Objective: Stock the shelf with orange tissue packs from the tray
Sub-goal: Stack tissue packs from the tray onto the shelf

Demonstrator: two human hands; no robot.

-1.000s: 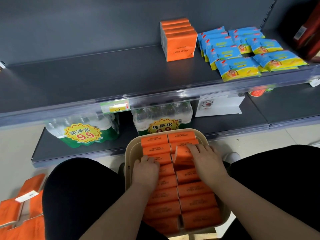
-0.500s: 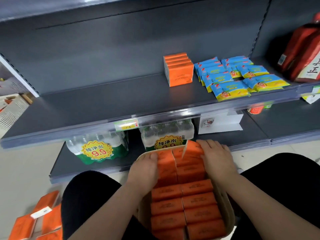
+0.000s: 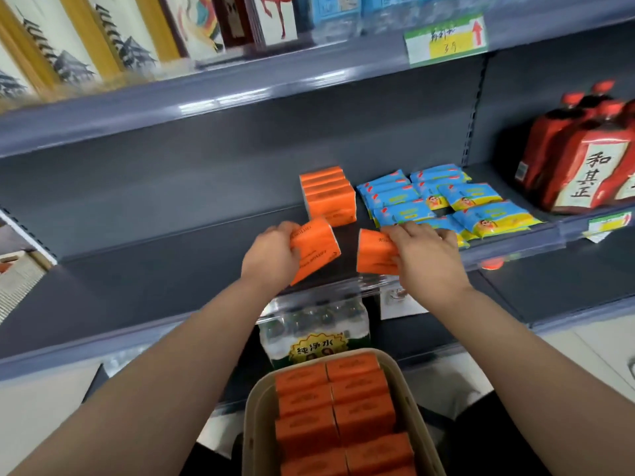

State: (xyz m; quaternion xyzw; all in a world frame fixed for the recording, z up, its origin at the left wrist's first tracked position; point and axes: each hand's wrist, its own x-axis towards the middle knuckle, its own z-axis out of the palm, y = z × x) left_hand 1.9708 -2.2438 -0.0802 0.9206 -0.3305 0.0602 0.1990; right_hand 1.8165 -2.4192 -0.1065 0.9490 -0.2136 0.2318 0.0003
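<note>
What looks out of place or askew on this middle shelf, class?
The blue-and-yellow packets, right of the neat orange tissue stack, lie overlapping and slanted at different angles, the front ones at the shelf lip. Nothing looks spilled or torn.

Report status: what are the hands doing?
Left hand grips orange tissue pack, right hand a second pack. Both over grey metal shelf, near orange stack. Nothing blocking.

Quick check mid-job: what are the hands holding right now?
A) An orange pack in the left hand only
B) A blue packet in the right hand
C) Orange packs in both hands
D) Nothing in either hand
C: the left hand grips the left orange pack and the right hand grips the right orange pack, both over the shelf.
</note>
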